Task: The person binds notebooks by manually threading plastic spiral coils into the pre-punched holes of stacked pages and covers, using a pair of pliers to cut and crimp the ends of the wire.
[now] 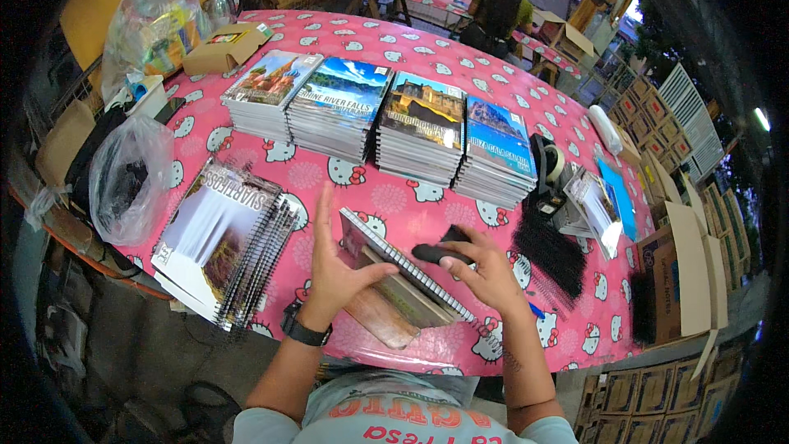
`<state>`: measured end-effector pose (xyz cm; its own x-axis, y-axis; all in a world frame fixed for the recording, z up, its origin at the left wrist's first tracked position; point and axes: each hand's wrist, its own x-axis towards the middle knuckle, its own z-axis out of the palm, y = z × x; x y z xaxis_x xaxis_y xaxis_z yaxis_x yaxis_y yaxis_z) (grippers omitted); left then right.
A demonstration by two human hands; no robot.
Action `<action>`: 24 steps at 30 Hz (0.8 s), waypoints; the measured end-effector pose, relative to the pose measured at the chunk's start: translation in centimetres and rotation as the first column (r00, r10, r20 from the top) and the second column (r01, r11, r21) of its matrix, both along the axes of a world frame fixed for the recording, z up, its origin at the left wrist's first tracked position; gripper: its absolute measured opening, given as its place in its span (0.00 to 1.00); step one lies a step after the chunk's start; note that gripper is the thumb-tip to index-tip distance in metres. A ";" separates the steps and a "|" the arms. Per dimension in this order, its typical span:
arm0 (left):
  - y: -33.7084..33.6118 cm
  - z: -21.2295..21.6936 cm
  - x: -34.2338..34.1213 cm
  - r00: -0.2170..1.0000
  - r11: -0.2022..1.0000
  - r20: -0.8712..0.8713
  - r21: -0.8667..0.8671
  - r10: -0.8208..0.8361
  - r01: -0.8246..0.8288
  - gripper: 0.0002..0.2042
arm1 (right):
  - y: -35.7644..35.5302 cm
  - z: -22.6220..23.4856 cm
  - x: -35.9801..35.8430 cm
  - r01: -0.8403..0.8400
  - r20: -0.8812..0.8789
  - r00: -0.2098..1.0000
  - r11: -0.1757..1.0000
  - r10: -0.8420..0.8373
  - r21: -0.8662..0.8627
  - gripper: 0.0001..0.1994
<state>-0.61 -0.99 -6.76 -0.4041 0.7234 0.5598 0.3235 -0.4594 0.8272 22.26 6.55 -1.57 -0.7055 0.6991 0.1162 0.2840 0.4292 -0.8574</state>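
Observation:
A notebook (403, 259) with white pages and a row of coil holes along its edge stands tilted on its side in front of me, beside a brown wooden block (386, 321). At its left, my left hand (339, 267) has its fingers stretched out, with the thumb reaching across near the notebook and block. My right hand (485, 267) is closed on a black handheld object (444, 252) whose exact kind I cannot make out, held close to the notebook's coil edge. A pile of spiral notebooks (218, 234) with a waterfall cover lies at the left.
Stacks of picture-cover notebooks (337, 103) line the table's middle. Loose black plastic coils (551, 259) lie at the right, near a tape roll (554, 164) and loose printed covers (593, 205). Plastic bags (131, 181) hang left; an opened carton (674, 271) stands right. A person (497, 12) is farther back.

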 end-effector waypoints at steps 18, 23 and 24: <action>0.1 -0.9 0.6 0.813 0.953 0.534 -0.044 -0.232 0.300 0.23 | 0.4 0.0 -2.2 -0.266 -0.411 0.893 0.952 0.184 -0.152 0.23; -0.1 -0.4 0.6 0.842 0.955 0.495 -0.080 -0.212 0.287 0.23 | 0.6 -0.2 -3.1 -0.200 -0.404 0.910 0.953 0.094 -0.229 0.21; -0.2 -0.6 0.6 0.846 0.958 0.485 -0.056 -0.220 0.282 0.22 | 0.6 -0.3 -3.4 -0.204 -0.354 0.928 0.953 0.116 -0.224 0.22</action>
<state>-0.04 -1.17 -7.36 -0.3915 0.8851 0.2516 -0.2301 -0.3589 0.9046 18.90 7.13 -1.82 -0.7614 0.6170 0.1991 -0.0914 0.2018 -0.9752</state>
